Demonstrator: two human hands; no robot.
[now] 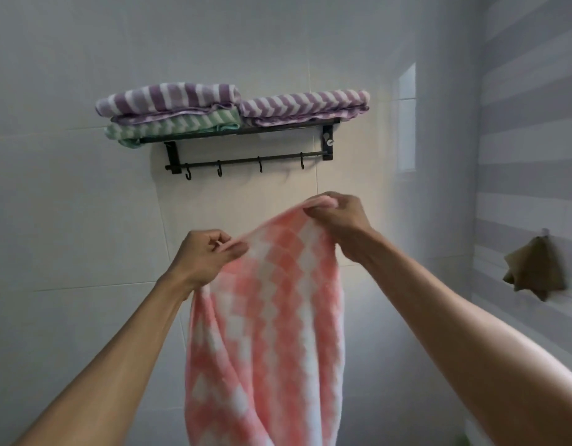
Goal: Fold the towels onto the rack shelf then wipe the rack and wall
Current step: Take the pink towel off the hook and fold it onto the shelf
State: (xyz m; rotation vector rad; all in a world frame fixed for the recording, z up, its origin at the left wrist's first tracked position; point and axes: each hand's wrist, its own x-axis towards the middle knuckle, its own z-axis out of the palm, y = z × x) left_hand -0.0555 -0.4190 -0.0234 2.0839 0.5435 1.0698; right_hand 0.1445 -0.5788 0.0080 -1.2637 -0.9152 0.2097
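Observation:
A pink-and-white zigzag towel (271, 317) hangs down in front of me, held by its top edge. My left hand (207, 252) pinches the left end of that edge. My right hand (339, 217) grips the right end, a little higher. Above, a black wall rack (246, 160) carries folded towels on its shelf: a purple striped towel (168, 98) lying on a green striped towel (172, 127) at the left, and a second purple towel (305, 106) at the right. Both hands are below the rack and apart from it.
The rack's lower bar has several bare hooks (260, 165). White tiled wall (69, 204) lies behind it. On the striped side wall at the right, a brown cloth (535, 268) hangs from a hook. A small window (406, 117) sits right of the rack.

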